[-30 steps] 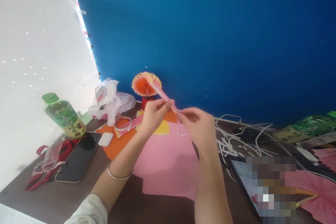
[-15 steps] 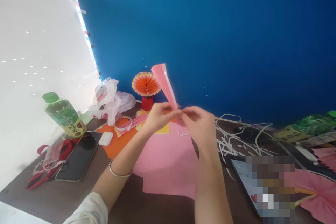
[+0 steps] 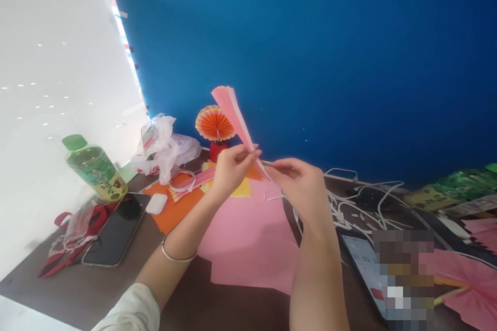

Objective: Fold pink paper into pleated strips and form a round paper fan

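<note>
The left hand (image 3: 232, 170) is pinching a pleated pink paper strip (image 3: 232, 111) between thumb and fingers, partway along its length. The strip is tilting above the surface (image 3: 182, 302), its upper end fanning slightly and partly covering an orange paper rosette (image 3: 213, 123). The right hand (image 3: 303, 186) is bringing thumb and forefinger together at the strip's narrow lower end; whether they are gripping it, one cannot tell. Pink paper sheets (image 3: 248, 243) are lying below both hands, with orange paper (image 3: 166, 220) and a white case (image 3: 157, 204) resting to their left.
</note>
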`<state>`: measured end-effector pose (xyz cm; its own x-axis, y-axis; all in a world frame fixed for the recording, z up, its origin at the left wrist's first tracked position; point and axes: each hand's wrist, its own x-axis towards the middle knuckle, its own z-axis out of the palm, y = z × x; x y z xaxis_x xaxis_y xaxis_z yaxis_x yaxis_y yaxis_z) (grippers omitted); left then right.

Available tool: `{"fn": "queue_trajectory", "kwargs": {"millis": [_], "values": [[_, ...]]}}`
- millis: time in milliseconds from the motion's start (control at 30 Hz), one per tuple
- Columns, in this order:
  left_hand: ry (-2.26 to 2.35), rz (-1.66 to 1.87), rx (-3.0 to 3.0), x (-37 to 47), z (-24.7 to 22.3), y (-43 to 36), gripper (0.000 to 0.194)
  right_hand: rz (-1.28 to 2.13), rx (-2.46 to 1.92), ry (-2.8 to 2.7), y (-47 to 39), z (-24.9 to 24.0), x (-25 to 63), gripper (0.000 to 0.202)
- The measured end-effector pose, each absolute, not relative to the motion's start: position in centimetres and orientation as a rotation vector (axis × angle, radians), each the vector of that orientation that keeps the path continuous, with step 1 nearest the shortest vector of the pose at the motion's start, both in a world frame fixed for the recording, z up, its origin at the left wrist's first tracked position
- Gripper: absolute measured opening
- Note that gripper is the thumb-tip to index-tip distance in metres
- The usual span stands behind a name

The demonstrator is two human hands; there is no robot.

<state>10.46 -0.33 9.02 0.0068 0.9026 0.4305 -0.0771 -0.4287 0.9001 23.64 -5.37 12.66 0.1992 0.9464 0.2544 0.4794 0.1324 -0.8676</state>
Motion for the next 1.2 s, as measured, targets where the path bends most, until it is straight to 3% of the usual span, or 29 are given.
{"fn": "queue_trajectory", "kwargs": {"millis": [633, 1200], "values": [[0.864, 1.611, 1.599, 10.41, 9.07, -0.49, 0.022, 0.313, -1.47, -1.582, -5.05, 12.03, 23.82, 0.016], [0.679, 1.407, 1.356, 11.0, 9.0, -0.79, 0.034, 0.243, -1.502, -1.587, -4.61, 11.73, 23.51, 0.015]]}}
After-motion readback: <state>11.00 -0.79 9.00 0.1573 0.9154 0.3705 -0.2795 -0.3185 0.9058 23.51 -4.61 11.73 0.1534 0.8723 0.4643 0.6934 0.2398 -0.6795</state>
